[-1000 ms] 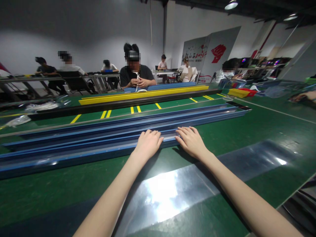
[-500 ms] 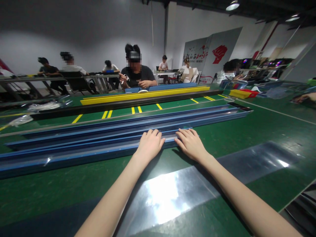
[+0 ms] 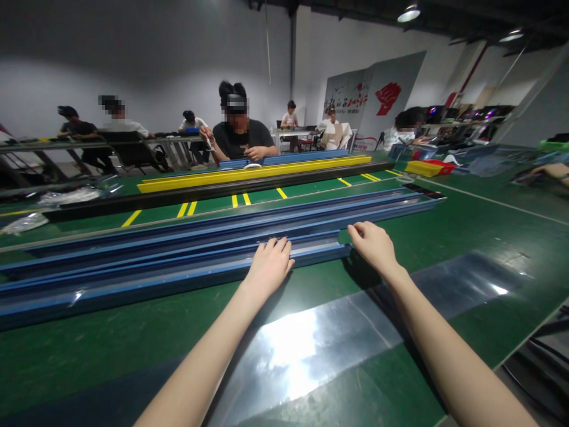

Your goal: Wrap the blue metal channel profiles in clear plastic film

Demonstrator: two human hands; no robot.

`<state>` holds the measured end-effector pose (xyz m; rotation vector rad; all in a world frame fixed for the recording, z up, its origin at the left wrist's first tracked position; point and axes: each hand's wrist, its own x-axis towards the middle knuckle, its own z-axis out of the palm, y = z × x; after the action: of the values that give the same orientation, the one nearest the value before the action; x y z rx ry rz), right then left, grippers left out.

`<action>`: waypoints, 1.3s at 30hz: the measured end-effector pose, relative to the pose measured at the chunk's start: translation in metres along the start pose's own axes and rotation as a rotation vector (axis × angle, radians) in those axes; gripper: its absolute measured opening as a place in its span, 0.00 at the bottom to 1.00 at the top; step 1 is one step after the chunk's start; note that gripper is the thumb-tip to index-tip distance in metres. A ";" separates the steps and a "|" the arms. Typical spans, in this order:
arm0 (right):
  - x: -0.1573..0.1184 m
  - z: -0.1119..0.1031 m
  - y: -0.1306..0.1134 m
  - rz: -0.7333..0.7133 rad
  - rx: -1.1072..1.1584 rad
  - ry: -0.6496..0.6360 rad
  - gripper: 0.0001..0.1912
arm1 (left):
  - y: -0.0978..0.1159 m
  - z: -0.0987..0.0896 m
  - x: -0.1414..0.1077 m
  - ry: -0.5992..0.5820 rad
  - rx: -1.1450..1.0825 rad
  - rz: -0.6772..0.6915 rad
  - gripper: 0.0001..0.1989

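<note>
On near blue plastic channel [image 3: 317, 256], L hand [image 3: 269, 265] drapes fingers, prob. steadying; R hand [image 3: 373, 244] curls by right end; grips unclear.

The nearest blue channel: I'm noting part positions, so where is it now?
In the head view, the nearest blue channel lies mostly left of centre on the green table, under the left hand, its right end near the right hand.

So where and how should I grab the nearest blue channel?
The blue channel lies open side up, its raised long edges exposed: I'd probably pinch both from above, left of the left hand, where most of its visible length lies.
</note>
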<state>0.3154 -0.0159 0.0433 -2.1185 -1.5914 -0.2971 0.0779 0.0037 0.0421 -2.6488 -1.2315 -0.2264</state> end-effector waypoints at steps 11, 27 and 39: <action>0.006 0.008 0.013 0.217 0.340 -0.272 0.20 | 0.000 0.000 0.000 0.021 0.000 -0.002 0.17; 0.009 0.019 0.023 0.295 0.544 -0.365 0.20 | 0.004 -0.011 -0.001 -0.028 -0.014 0.035 0.13; 0.007 0.043 0.035 0.275 0.822 -0.387 0.23 | 0.013 0.000 -0.001 0.082 0.016 0.086 0.17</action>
<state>0.3465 0.0035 0.0006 -1.7304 -1.2532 0.7729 0.0874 -0.0051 0.0403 -2.6437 -1.0879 -0.3064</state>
